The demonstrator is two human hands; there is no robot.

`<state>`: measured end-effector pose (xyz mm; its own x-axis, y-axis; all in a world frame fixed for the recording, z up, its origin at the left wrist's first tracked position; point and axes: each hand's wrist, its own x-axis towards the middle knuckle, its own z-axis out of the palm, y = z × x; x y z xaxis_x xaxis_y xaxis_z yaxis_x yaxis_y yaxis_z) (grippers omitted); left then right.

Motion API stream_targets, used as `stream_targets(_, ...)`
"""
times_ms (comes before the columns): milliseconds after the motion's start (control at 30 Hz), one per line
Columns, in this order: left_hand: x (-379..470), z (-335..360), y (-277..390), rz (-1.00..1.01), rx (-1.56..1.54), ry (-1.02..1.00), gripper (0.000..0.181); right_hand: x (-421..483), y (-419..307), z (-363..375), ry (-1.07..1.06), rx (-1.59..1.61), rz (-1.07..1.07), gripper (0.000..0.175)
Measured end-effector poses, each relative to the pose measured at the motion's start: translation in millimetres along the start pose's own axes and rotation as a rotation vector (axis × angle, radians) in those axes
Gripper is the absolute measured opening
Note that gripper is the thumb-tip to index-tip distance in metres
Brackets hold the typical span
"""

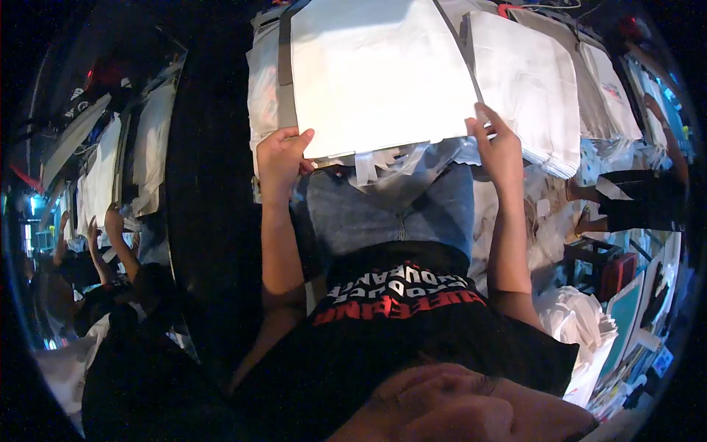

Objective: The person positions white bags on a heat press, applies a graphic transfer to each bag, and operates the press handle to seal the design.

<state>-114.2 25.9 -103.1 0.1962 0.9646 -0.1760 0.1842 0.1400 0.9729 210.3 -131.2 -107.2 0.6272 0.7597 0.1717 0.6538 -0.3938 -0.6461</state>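
Note:
A flat white sheet (381,77), which looks like a cloth panel, lies on the work surface before me. My left hand (280,157) pinches its near left corner, thumb on top and the other fingers underneath. At the near right corner, my right hand (496,141) has its thumb and fingers closed on the edge. Beneath the near edge hang strips of pale, translucent material (386,166). Just right of my right hand lies a stack of white sheets (525,83), its layered edges showing at the near corner.
More white sheets lie at the left (262,94) and far right (610,88). A person's legs in dark shorts (635,193) stand at the right. A dark crate (591,259) and a heap of white cloth (574,323) are lower right. Raised arms (121,237) show at left, possibly reflected.

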Motion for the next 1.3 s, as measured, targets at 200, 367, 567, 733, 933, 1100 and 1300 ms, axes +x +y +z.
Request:
stream_targets(200,6.5,-4.8,-2.6,0.059,-0.052,0.098,0.029,-4.4,0.2,4.1,-0.113,0.485,0.135,0.048)
stream_targets(367,8.6,-5.9,-11.5,0.085,-0.039,0.06,0.034,-0.2,2.3,4.7,-0.094,0.534,0.137,0.05)
stream_targets(567,3.7,-2.9,-9.0,0.095,-0.028,0.072,0.036,-0.4,5.5,6.3,-0.115,0.56,0.147,0.052)
stream_targets(733,2.9,-0.3,-5.5,0.101,-0.012,0.099,0.035,1.8,1.4,3.4,-0.102,0.555,0.168,0.052)
stream_targets(933,-2.3,1.0,2.8,0.127,0.064,0.117,0.034,0.8,1.1,2.0,-0.11,0.561,0.19,0.049)
stream_targets(1100,12.0,-17.5,-6.9,0.414,0.228,0.231,0.035,0.2,-1.5,-0.2,-0.044,0.426,0.173,0.046)
stream_targets(1300,75.4,-15.2,42.8,0.529,0.253,0.18,0.028,14.2,-16.8,-1.2,0.301,0.118,-0.082,0.032)
